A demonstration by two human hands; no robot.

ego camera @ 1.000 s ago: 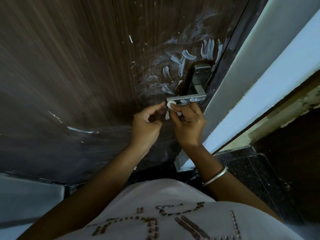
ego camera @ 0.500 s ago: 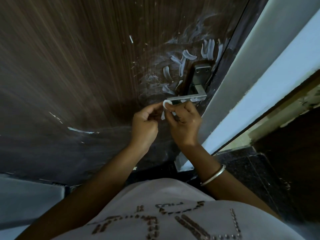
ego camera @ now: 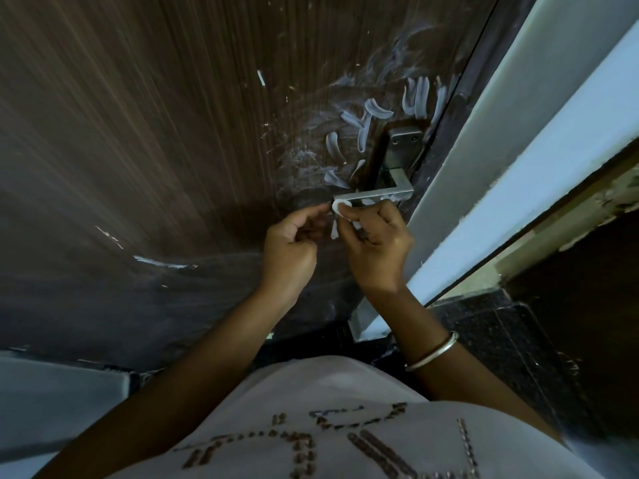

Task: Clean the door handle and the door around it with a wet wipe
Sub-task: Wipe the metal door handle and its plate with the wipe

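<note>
A metal lever door handle [ego camera: 377,194] sits on a dark wood door [ego camera: 173,133], with white smears [ego camera: 366,129] on the wood around its backplate [ego camera: 403,146]. Just below the lever's free end, my right hand [ego camera: 378,250] pinches a small white wet wipe [ego camera: 340,206], and a strip of it hangs down between my hands. The curled thumb and forefinger of my left hand [ego camera: 288,247] meet the wipe's left edge and seem to pinch it. The wipe touches the underside of the lever's tip.
A white door frame [ego camera: 501,133] runs diagonally right of the handle. Dark speckled floor [ego camera: 501,333] lies below it. Smaller white marks [ego camera: 162,262] streak the door lower left. A metal bangle [ego camera: 435,350] is on my right wrist.
Both hands stay under the lever's end, fingers working the wipe. They rose slightly toward the handle, then shifted a little right.
</note>
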